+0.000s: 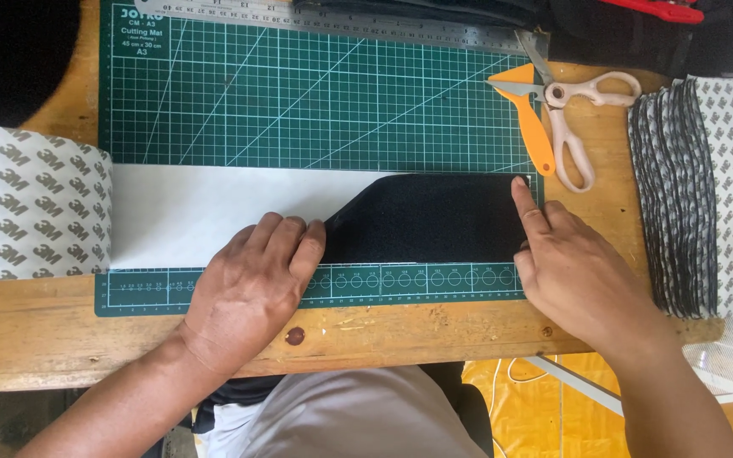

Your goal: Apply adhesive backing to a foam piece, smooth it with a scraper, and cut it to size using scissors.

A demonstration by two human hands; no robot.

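A black fabric-like sheet (430, 219) lies on a white strip (205, 212) that runs across a green gridded cutting mat (316, 93). My left hand (252, 284) rests palm down at the sheet's left edge, fingers flat on it where it meets the white strip. My right hand (566, 263) sits at the sheet's right end, its index finger stretched out and pressing the top right corner. Neither hand holds anything.
A large roll of white backing with grey printing (31, 203) feeds the strip from the left. Scissors (570, 119) and an orange-handled cutter (526, 119) lie at the mat's right edge. A stack of cut pieces (706, 195) sits on the right; a steel ruler (358, 21) lies along the top.
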